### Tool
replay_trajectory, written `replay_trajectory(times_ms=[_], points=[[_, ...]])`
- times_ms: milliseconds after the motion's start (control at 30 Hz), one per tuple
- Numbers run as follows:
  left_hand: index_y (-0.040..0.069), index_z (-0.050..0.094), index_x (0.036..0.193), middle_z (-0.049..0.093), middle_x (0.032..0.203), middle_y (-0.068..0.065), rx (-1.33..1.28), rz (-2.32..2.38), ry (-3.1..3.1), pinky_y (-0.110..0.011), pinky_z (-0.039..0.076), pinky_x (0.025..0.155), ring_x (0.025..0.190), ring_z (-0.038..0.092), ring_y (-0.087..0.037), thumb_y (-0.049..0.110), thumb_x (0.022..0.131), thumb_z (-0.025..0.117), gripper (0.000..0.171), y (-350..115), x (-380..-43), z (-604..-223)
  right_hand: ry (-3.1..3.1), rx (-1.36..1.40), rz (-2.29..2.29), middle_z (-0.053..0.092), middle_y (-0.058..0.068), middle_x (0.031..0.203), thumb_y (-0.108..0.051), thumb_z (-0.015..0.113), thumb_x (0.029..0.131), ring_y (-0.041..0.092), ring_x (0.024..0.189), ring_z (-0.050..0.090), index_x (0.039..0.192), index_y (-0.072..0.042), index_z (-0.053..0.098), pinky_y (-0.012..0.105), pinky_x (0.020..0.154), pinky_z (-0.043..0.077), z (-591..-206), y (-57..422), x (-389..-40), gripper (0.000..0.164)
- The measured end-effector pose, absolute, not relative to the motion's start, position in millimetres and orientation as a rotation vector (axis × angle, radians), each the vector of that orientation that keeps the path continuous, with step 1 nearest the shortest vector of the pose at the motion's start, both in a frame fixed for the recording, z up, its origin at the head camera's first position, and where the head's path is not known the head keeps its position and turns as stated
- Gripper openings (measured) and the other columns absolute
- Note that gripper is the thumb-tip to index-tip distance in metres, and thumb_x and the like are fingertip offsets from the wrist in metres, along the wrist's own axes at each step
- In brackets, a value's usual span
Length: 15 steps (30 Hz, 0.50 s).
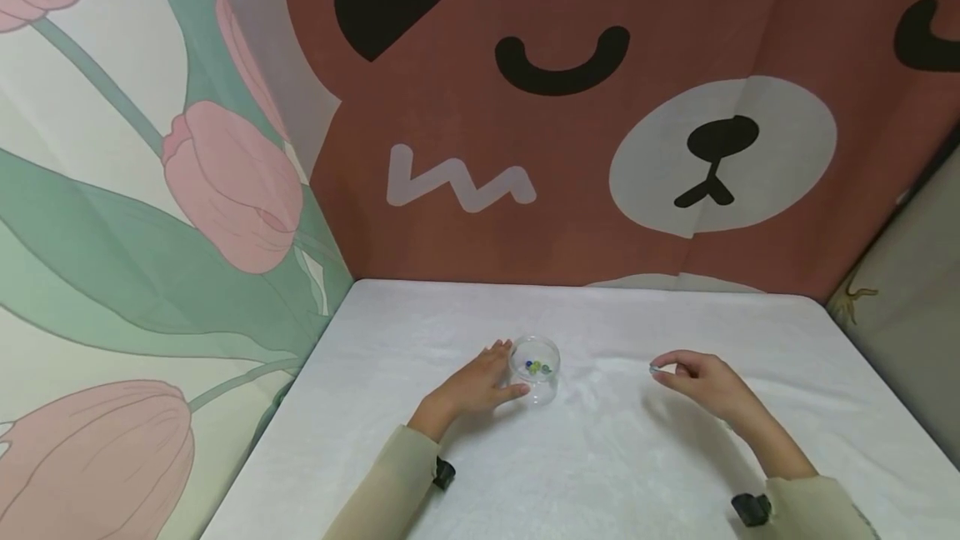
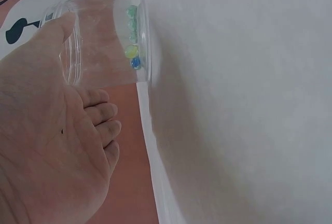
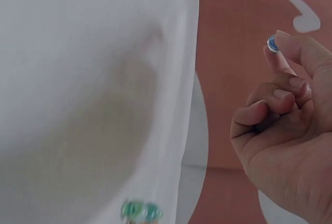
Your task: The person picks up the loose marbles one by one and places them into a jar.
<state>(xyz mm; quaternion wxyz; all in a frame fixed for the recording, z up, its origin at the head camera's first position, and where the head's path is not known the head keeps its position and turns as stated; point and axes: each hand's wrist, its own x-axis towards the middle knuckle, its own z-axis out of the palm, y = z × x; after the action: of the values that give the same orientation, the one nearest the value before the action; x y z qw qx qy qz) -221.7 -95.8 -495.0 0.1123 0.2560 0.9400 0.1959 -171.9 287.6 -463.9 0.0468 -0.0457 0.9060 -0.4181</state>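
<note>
A clear plastic jar [image 1: 542,390] stands upright on the white-covered table. Several marbles lie on its bottom: green marbles [image 2: 133,24], a yellow one [image 2: 131,52] and a blue one [image 2: 135,63]. My left hand [image 1: 480,380] holds the jar from the left, thumb on the near side and fingers toward the far side. Off to the right, above the table, my right hand [image 1: 705,382] pinches a small blue marble [image 3: 273,43] between thumb and index finger. Its other fingers are curled in toward the palm.
Blue-green marbles [image 3: 141,211] lie on the cloth near my right wrist, mostly hidden from the head view. The white cloth [image 1: 600,473] covers the table. A brown bear-print curtain [image 1: 570,190] hangs behind, and a tulip-print curtain [image 1: 232,190] hangs at the left.
</note>
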Motion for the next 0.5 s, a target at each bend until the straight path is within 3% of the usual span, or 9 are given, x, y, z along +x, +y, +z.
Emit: replay_trajectory(times_ms=[500], points=[[0.011, 0.017, 0.163, 0.016, 0.17, -0.004, 0.729, 0.577, 2.749, -0.039, 0.015, 0.128, 0.157, 0.011, -0.018, 0.074, 0.095, 0.043, 0.096, -97, -223, -498, 2.716, -0.222, -1.424, 0.044, -0.001, 0.067, -0.029, 0.073, 0.095, 0.013, 0.059, 0.039, 0.116, -0.006, 0.073, 0.027, 0.049, 0.035, -465, 237, -187, 0.031]])
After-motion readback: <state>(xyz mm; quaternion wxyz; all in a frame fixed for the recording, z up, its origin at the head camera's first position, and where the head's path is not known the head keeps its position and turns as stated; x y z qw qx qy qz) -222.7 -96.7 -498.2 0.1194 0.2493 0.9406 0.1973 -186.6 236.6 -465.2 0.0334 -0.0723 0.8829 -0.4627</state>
